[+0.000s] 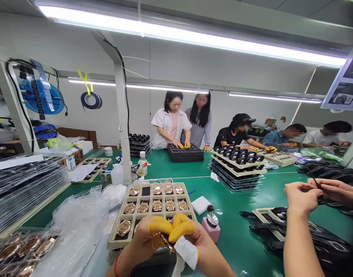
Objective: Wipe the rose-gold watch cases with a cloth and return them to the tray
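Observation:
My left hand (147,232), with yellow finger cots on its fingertips, is closed around a gold watch case (167,243) tilted on its edge. Yellow finger cots also cover the fingertips of my right hand (198,240). It grips a white cloth (187,252), and its fingers press against the same watch case. Part of the case is hidden by the fingers and cloth. Just beyond both hands lies a beige compartment tray (114,234) with rows of gold watch cases (157,206). One back-row compartment shows only dark lining.
Right of the tray are a pink pump bottle (211,229) and a white pad (201,205). Plastic bags (75,227) and stacked trays (26,192) occupy the left. A co-worker's hands (301,196) work at right above black watch straps (268,231). Other people sit or stand across the green table.

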Available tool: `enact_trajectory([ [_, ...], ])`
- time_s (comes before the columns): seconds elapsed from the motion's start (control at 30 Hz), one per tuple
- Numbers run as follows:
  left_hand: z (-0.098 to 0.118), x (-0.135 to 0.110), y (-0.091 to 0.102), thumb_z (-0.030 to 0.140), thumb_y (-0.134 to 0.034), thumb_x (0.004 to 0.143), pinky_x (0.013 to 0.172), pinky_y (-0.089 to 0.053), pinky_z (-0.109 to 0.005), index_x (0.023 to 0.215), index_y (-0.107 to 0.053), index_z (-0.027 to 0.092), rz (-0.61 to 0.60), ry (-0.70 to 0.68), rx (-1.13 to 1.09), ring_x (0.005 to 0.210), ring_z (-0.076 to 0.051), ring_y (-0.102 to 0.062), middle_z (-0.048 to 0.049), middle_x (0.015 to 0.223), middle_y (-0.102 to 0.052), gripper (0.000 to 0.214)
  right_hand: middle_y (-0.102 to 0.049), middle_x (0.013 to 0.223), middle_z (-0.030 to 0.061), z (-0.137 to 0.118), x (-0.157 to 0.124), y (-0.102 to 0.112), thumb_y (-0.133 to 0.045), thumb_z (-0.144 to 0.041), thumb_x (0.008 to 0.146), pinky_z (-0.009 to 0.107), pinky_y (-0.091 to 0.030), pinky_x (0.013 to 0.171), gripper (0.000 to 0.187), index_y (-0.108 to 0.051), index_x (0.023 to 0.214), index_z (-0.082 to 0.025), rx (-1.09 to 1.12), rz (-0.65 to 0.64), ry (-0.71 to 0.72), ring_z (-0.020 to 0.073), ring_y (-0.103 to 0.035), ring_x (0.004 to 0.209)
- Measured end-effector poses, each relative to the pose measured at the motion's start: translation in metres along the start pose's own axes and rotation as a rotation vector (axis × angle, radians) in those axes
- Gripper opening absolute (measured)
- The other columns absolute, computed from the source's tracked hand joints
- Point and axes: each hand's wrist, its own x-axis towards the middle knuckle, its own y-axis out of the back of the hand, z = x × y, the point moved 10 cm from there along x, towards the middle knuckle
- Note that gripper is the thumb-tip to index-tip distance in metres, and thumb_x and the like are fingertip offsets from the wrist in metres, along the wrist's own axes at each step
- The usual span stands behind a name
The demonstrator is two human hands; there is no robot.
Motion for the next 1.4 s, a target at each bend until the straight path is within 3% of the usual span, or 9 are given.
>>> enact_trajectory([
  [0.17, -0.042, -0.022, -0.005, 0.052, -0.058, 0.084, 0.047, -0.048, -0.02, 0.086, -0.067, 0.019, 0.287, 0.218, -0.238, 0.054, -0.013, -0.06, -0.0057, 0.077, -0.069, 0.034, -0.07, 0.071, 0.0058, 0.019, 0.005, -0.016, -0.07, -0.047, 0.068, 0.03, -0.051, 0.046, 0.007, -0.074, 0.069, -0.042, 0.048, -0.103, -0.13, 0.0288, -0.071, 0.08],
  [0.23, -0.04, -0.019, -0.009, 0.049, -0.057, 0.086, 0.052, -0.051, -0.02, 0.086, -0.065, 0.019, 0.225, 0.262, -0.218, 0.058, -0.013, -0.062, -0.0053, 0.08, -0.069, 0.031, -0.07, 0.071, 0.0062, 0.023, 0.007, -0.013, -0.068, -0.048, 0.07, 0.03, -0.051, 0.046, 0.011, -0.075, 0.072, -0.04, 0.053, -0.071, -0.137, 0.0291, -0.071, 0.08],
  [0.37, -0.005, -0.001, -0.003, 0.034, -0.055, 0.09, 0.071, -0.051, -0.025, 0.092, -0.064, 0.02, -0.02, 0.19, 0.174, 0.079, -0.017, -0.065, -0.0049, 0.086, -0.07, 0.017, -0.071, 0.07, 0.0069, 0.029, 0.007, -0.007, -0.065, -0.049, 0.074, 0.028, -0.051, 0.047, 0.019, -0.075, 0.074, -0.034, 0.03, 0.006, -0.099, 0.0267, -0.072, 0.075],
  [0.53, 0.025, 0.006, 0.002, 0.03, -0.044, 0.094, 0.056, -0.04, -0.025, 0.082, -0.062, 0.019, -0.157, 0.025, 0.642, 0.063, -0.018, -0.059, -0.0042, 0.072, -0.067, 0.024, -0.07, 0.073, 0.0054, 0.031, 0.003, -0.01, -0.068, -0.051, 0.071, 0.027, -0.051, 0.047, 0.022, -0.073, 0.068, -0.03, 0.05, 0.1, -0.014, 0.0226, -0.072, 0.068],
  [0.67, 0.027, 0.003, -0.004, 0.027, -0.036, 0.096, 0.055, -0.037, -0.025, 0.081, -0.062, 0.019, -0.242, -0.04, 0.762, 0.061, -0.017, -0.057, -0.0042, 0.069, -0.064, 0.031, -0.07, 0.075, 0.0046, 0.033, 0.005, -0.021, -0.072, -0.051, 0.066, 0.027, -0.051, 0.049, 0.022, -0.071, 0.063, -0.029, 0.042, 0.091, -0.013, 0.0224, -0.072, 0.07],
  [0.9, 0.035, 0.005, 0.004, 0.028, -0.038, 0.097, 0.057, -0.038, -0.026, 0.091, -0.063, 0.019, -0.211, -0.134, 0.51, 0.063, -0.017, -0.059, -0.005, 0.074, -0.068, 0.027, -0.07, 0.077, 0.0067, 0.027, -0.002, -0.017, -0.077, -0.045, 0.064, 0.03, -0.053, 0.051, 0.013, -0.073, 0.066, -0.032, 0.076, -0.041, -0.101, 0.0249, -0.071, 0.075],
  [1.07, 0.037, -0.002, 0.021, 0.036, -0.049, 0.093, 0.066, -0.048, -0.024, 0.096, -0.065, 0.022, 0.032, -0.122, 0.269, 0.072, -0.017, -0.065, -0.0053, 0.082, -0.072, 0.022, -0.071, 0.078, 0.0065, 0.021, -0.006, -0.03, -0.079, -0.046, 0.062, 0.034, -0.054, 0.059, 0.017, -0.075, 0.073, -0.033, 0.233, -0.15, -0.201, 0.027, -0.07, 0.081],
  [1.17, 0.026, -0.007, 0.031, 0.033, -0.057, 0.089, 0.067, -0.05, -0.021, 0.092, -0.066, 0.022, 0.163, -0.023, 0.212, 0.073, -0.016, -0.066, -0.0043, 0.082, -0.072, 0.015, -0.072, 0.083, 0.0068, 0.018, -0.003, -0.046, -0.078, -0.052, 0.062, 0.038, -0.055, 0.066, 0.029, -0.075, 0.082, -0.03, 0.341, -0.176, -0.241, 0.0285, -0.069, 0.084],
  [1.4, -0.009, 0.001, 0.008, 0.029, -0.058, 0.087, 0.073, -0.049, -0.023, 0.098, -0.068, 0.021, -0.002, 0.343, 0.154, 0.084, -0.018, -0.064, -0.0053, 0.094, -0.07, 0.017, -0.072, 0.095, 0.0058, 0.017, 0.008, -0.028, -0.079, -0.041, 0.067, 0.036, -0.051, 0.083, 0.032, -0.073, 0.095, -0.027, 0.384, -0.097, -0.219, 0.0243, -0.065, 0.092],
])
